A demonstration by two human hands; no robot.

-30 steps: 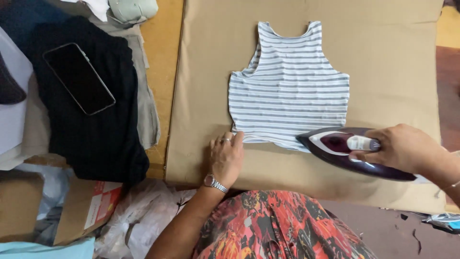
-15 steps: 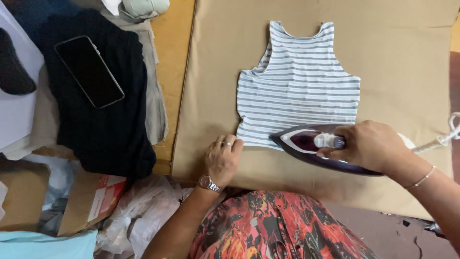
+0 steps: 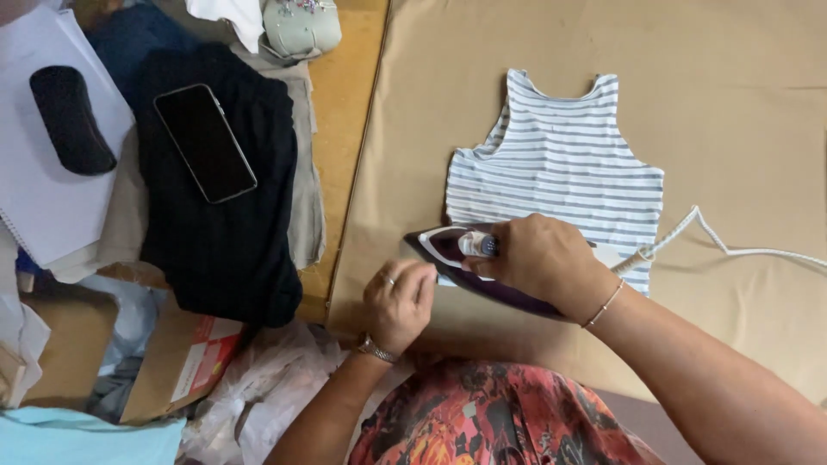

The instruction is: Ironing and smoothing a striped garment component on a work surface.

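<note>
Two hands are at work over the tan padded ironing surface (image 3: 758,129), the biggest thing in front of you. On it lies the striped sleeveless top (image 3: 560,164), flat, neckline away from you, hem toward you. It looks light and limp, the sort of knit that bunches or slides under a push, so it is best pinned flat at the hem or a side seam rather than pinched in the middle.

Left of the surface sits a pile of dark folded cloth (image 3: 224,232), and on it a black phone (image 3: 205,143), face up.

Your right hand (image 3: 543,258) is wrapped shut around the handle of the purple iron (image 3: 448,245), which sits on the lower left corner of the top with its nose pointing left, past the hem's edge. The iron looks heavy and rigid, its soleplate hot by nature, so the handle is the only safe grip. Its white cord (image 3: 732,245) trails off to the right across the surface.

Your left hand (image 3: 398,301) holds nothing: loosely curled, fingers resting on the surface just beside the iron's nose, close enough to mind the heat.
</note>
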